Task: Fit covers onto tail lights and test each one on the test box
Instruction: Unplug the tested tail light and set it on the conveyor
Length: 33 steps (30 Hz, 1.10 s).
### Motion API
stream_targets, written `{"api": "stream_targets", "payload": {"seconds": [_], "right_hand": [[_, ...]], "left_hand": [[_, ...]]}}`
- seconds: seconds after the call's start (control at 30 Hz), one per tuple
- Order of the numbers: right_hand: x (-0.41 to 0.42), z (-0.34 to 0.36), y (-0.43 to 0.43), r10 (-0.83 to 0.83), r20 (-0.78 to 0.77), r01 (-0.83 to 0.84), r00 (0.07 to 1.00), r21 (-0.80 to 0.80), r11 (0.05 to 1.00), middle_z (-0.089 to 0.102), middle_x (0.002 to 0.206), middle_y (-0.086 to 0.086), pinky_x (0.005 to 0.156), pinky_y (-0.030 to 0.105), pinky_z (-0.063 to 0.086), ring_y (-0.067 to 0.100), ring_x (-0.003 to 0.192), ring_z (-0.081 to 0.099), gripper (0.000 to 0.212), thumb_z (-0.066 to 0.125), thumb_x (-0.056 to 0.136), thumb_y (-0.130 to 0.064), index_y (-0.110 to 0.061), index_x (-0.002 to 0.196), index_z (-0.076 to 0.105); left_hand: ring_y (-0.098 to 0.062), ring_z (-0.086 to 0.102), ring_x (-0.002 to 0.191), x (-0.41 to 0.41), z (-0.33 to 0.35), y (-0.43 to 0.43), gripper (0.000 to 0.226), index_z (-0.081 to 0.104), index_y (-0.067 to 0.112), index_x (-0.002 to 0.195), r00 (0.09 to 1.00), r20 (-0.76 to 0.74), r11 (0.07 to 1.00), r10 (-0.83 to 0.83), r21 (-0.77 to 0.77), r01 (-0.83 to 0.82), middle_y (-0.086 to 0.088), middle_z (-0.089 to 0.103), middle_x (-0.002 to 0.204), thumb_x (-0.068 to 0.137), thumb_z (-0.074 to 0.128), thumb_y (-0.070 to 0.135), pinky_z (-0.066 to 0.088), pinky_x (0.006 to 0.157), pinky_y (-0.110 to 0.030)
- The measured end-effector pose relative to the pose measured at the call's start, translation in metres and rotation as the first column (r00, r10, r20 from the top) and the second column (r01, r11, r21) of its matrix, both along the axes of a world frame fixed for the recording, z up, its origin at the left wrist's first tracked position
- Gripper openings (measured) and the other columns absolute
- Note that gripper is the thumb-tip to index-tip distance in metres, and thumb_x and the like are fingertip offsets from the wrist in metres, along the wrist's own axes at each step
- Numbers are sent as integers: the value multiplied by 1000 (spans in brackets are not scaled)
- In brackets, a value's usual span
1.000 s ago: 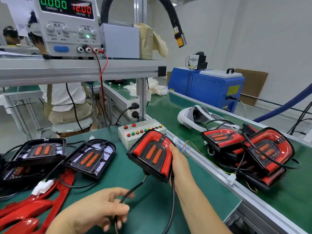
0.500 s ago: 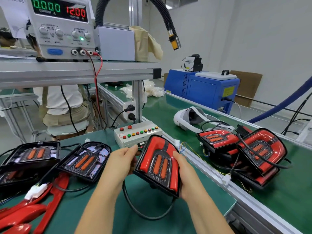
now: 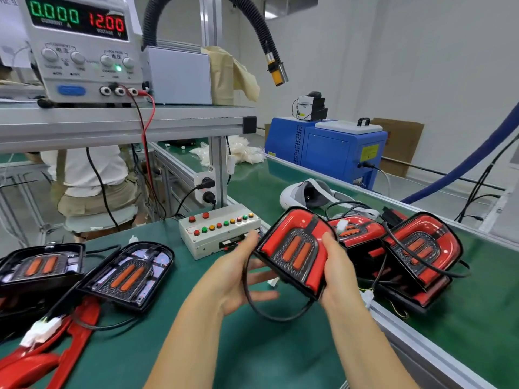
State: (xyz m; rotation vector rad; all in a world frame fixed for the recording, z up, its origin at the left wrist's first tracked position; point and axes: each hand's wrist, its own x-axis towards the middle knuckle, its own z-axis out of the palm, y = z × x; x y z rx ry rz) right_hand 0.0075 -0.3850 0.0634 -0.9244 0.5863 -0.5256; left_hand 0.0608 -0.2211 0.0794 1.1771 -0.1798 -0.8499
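1. My right hand (image 3: pixel 335 265) grips the covered tail light (image 3: pixel 295 248) over the tabletop (image 3: pixel 196 346), near the test box (image 3: pixel 222 230). My left hand (image 3: pixel 238 273), fingers spread, merely props it, so it could slip.
2. Its cable (image 3: pixel 252 300) loops across my left palm and might snag.

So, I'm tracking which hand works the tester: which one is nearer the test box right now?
Left. The left hand is just in front of the test box, fingertips near its front face. The right hand grips the far edge of the tail light, farther right.
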Motion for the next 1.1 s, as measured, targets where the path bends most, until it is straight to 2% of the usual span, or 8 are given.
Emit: {"api": "stream_targets", "payload": {"seconds": [0.07, 0.23, 0.33, 0.5, 0.7, 0.87, 0.97, 1.1], "right_hand": [[4, 6, -23, -99, 6, 99, 995, -76, 992, 69, 111, 17, 76, 45, 59, 33, 94, 70, 38, 54, 96, -36, -10, 124, 55], [14, 32, -92, -268, -66, 250, 961, -204, 947, 58, 111, 6, 56, 33, 54, 21, 81, 64, 63, 51, 96, -45, -17, 146, 26], [27, 53, -130, -337, -157, 295, 928, -241, 925, 49, 131, 9, 81, 43, 54, 28, 103, 60, 71, 48, 96, -48, -15, 151, 15], [49, 58, -163, -404, -206, 307, 891, -380, 872, 46, 141, 16, 93, 40, 43, 34, 123, 50, 57, 47, 100, -30, 0, 145, 27], [60, 51, -171, -406, -279, 260, 870, -441, 859, 31, 151, 20, 99, 41, 36, 31, 127, 42, 59, 47, 100, -22, -5, 149, 19], [65, 53, -170, -458, -435, 236, 775, -472, 849, 22, 153, 12, 101, 38, 38, 32, 122, 42, 61, 40, 101, -31, -12, 151, 11], [62, 50, -171, -510, -481, -49, 713, -760, 648, 0, 161, 11, 109, 44, 32, 37, 140, 23, 68, 45, 100, -30, -14, 154, 6], [49, 37, -178, -534, -348, -170, 771, -920, 354, 10, 161, 11, 117, 46, 18, 31, 147, 12, 61, 36, 102, -36, -12, 153, 13]], "left_hand": [[-31, 63, 100, -6, 1, -25, 56, 52, 19, 128, 997, 18, 997, 72, -10, -72, -10, 58, 116, 79, 69, 41, 58, 69, -50], [-13, 59, 104, -11, 15, -106, 66, 25, 25, 147, 954, 203, 973, 218, -119, -197, -2, 42, 140, 92, 62, 22, 55, 83, -34], [-22, 48, 127, -8, 20, -142, 60, 27, 22, 149, 946, 243, 976, 214, -91, -198, 1, 28, 152, 96, 54, 26, 43, 98, -32], [-12, 64, 83, -5, 11, -171, 29, 58, 2, 115, 977, 178, 984, 116, -155, -89, -8, 68, 103, 93, 39, 3, 51, 69, -22], [-17, 41, 85, 1, -9, -186, 21, 49, 12, 94, 968, 239, 996, 81, 27, -90, -10, 48, 96, 84, 33, 1, 33, 75, -32], [-27, 32, 136, 2, -20, -190, 51, 51, 10, 128, 877, 479, 988, -34, 146, -41, -8, 23, 154, 82, 32, -3, 32, 111, -43], [-23, 32, 136, -1, -24, -190, 54, 47, 15, 135, 844, 530, 988, -84, 157, -1, 1, 14, 158, 85, 33, -2, 37, 104, -30], [-21, 27, 140, -1, -26, -191, 56, 44, 17, 138, 834, 544, 985, -92, 175, -5, 1, 13, 158, 86, 34, 0, 31, 113, -38]]}}
